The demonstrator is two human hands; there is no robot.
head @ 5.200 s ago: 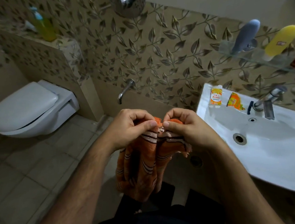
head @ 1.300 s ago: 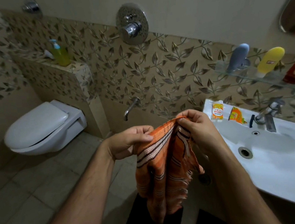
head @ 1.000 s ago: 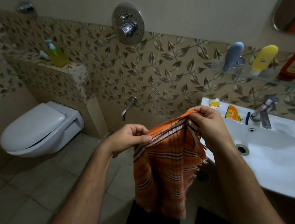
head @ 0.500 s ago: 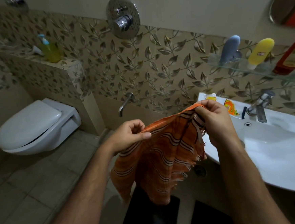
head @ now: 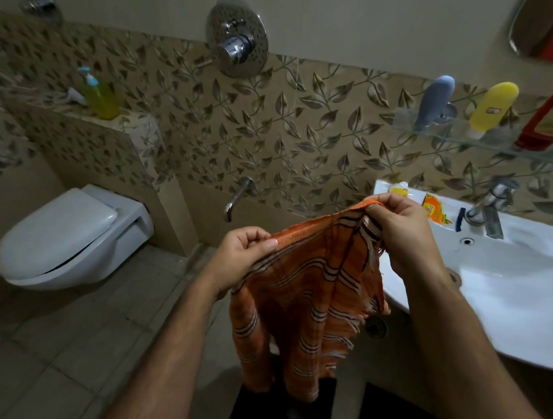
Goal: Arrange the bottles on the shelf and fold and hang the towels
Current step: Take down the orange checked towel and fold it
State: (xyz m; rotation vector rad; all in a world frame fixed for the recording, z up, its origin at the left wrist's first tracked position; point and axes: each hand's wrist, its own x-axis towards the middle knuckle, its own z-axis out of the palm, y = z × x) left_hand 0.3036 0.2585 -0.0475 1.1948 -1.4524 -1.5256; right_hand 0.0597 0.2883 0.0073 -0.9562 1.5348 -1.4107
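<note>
Compared with half a second ago, my hands are further apart and the towel [head: 308,292] is stretched wider along its top edge; five seconds back they were pinched together with the cloth bunched between them. Now my left hand [head: 239,258] pinches the top hem at the left, thumb on top, and my right hand [head: 399,229] grips the other top corner, held a bit higher. Both are clamped on the towel, which hangs in front of my legs, orange with dark and pale stripes, frayed fringe along its right and lower edges. The left side droops in a loose fold.

The towel's right edge is just beside the sink [head: 522,282] rim, my right hand over the sink's left corner. A small packet [head: 435,211] lies on the sink ledge near my right knuckles, and the tap [head: 489,202] sits further right. Above it the glass shelf [head: 454,135] carries a blue bottle [head: 434,102], a yellow bottle [head: 492,104] and a red bottle [head: 552,115], all leaning in the wide-angle view, well apart from the towel.

To the left there is open tiled floor [head: 65,358] between me and the toilet [head: 69,239]. A green pump bottle [head: 99,94] stands on the ledge behind the toilet. The wall spout [head: 237,196] is beyond the towel's top edge, not touching it.
</note>
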